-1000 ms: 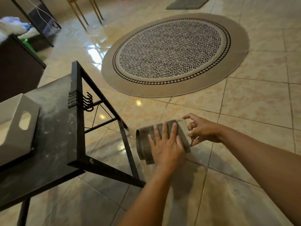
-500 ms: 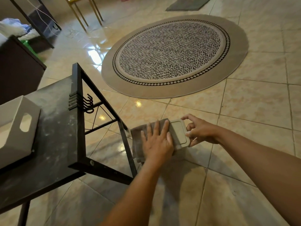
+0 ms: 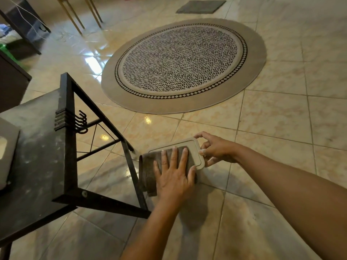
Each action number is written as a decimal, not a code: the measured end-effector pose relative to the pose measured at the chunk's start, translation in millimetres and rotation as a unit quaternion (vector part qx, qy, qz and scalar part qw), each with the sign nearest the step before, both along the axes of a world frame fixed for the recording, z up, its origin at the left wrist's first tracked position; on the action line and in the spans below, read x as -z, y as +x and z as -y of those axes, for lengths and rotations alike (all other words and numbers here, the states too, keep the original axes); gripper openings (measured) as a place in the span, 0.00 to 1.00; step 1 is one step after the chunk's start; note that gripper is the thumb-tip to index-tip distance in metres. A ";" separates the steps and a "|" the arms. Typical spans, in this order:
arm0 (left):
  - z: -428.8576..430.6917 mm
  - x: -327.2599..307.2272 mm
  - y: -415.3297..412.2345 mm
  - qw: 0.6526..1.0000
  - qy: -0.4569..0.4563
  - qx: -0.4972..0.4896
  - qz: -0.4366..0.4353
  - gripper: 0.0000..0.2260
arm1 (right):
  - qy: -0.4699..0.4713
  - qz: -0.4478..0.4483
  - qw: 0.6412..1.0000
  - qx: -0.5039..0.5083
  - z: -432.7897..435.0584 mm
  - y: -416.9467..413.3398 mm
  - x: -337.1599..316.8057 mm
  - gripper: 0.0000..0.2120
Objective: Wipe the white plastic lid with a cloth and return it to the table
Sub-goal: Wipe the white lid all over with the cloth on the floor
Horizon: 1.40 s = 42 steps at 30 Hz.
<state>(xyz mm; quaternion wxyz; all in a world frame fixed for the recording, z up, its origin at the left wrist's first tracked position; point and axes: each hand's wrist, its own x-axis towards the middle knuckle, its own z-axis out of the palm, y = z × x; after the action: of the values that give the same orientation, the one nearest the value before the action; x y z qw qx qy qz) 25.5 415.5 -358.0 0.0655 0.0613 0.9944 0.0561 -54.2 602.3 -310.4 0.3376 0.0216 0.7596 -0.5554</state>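
Observation:
The white plastic lid [image 3: 196, 149], a rounded rectangle, is held in the air over the tiled floor, just right of the black table [image 3: 37, 162]. My right hand [image 3: 216, 149] grips its right end with fingertips. A folded grey-brown cloth [image 3: 148, 171] covers most of the lid's top and hangs over its left end. My left hand [image 3: 174, 175] lies flat on the cloth with fingers spread, pressing it onto the lid. Only the lid's far edge and right end show.
A white box with a cut-out handle [image 3: 5, 152] sits on the table at the far left. Black hooks [image 3: 80, 121] hang from the table's frame. A round patterned rug [image 3: 184, 64] lies on the floor beyond, with chair legs [image 3: 78, 14] and dark furniture [image 3: 11, 85] behind.
My left hand slid the cloth left along the lid, then back toward the right and nearer to me. More of the lid's far edge now shows. My right hand kept its grip.

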 end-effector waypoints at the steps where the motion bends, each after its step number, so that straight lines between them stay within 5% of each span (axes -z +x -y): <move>1: 0.6 0.0 0.1 1.000 0.003 0.001 0.001 0.28 | -0.001 -0.003 1.000 0.002 -0.2 -1.1 0.7 0.27; 17: -52.4 -2.5 -22.2 0.996 0.062 -0.052 0.039 0.28 | -0.013 0.006 1.000 -0.026 -4.4 -8.1 3.8 0.33; 27: 11.0 -7.9 -16.8 0.993 0.044 -0.092 0.052 0.27 | -0.011 0.021 0.999 -0.044 -3.3 -6.1 -1.6 0.37; 35: -15.7 -8.9 -38.3 0.990 0.023 0.137 0.039 0.26 | 0.001 0.031 0.998 -0.058 -1.4 -4.8 -1.3 0.40; 42: 1.7 -3.7 -36.9 0.997 0.035 0.063 0.009 0.26 | -0.002 0.030 0.998 -0.054 1.1 -6.5 -0.3 0.39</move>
<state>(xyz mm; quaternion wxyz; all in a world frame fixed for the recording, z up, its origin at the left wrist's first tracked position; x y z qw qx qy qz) -11.4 413.8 -354.3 0.0755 0.1253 0.9854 0.0872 -60.7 601.1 -310.1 0.3902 -0.0036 0.7477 -0.5372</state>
